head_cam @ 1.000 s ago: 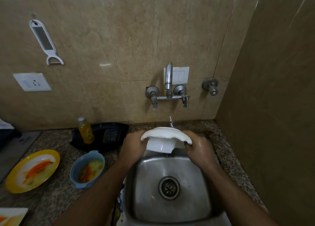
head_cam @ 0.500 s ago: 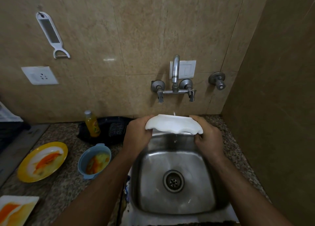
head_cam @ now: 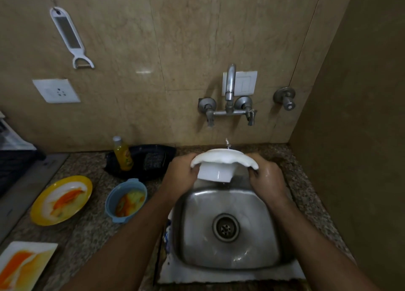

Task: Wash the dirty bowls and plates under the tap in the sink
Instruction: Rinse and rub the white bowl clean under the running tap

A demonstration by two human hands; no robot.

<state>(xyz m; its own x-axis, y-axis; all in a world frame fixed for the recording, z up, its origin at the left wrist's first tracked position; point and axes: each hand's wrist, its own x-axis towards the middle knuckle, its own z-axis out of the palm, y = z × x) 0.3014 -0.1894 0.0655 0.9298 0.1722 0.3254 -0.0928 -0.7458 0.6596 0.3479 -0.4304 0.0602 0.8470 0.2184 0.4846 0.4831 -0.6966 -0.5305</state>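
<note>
White bowl point(head_cam: 215, 170): held upside-down over back edge of sink point(head_cam: 230, 231), base facing camera, wide wavy rim on top; directly below tap point(head_cam: 229, 93).
L hand point(head_cam: 183, 173): fingers curled round bowl's left rim, clamped on it, thumb side toward bowl base.
R hand point(head_cam: 266, 179): fingers curled round bowl's right rim, gripping it; skin looks wet & shiny.
Water: thin stream/drops visible betw. tap spout and bowl top; a drip under bowl base. Can't tell how strong the flow is.
Sink: steel, square w/ rounded corners, round drain point(head_cam: 225, 227) in middle; wet sheen on floor. White edging along its front.
Tap: chrome, on wall behind sink, two handles either side of spout; white switch plate point(head_cam: 246, 83) behind it. Separate valve knob point(head_cam: 285, 97) to right of tap.
Blue bowl point(head_cam: 126, 199): on counter just left of sink, orange/yellow food mess inside.
Yellow plate point(head_cam: 61, 199): further left of sink than blue bowl, orange smear on it.
White square plate point(head_cam: 24, 266): far left of sink, near front, cut by frame edge, orange sauce across it.
Yellow bottle point(head_cam: 122, 153): upright, back-left of sink, standing in black tray point(head_cam: 153, 159); dark scrub pad point(head_cam: 154, 161) beside it in same tray.
Counter point(head_cam: 87, 236): speckled granite, around sink.
Wall: beige tile; white peeler/grater point(head_cam: 70, 36) hangs high left of sink, white socket point(head_cam: 57, 91) under it.
</note>
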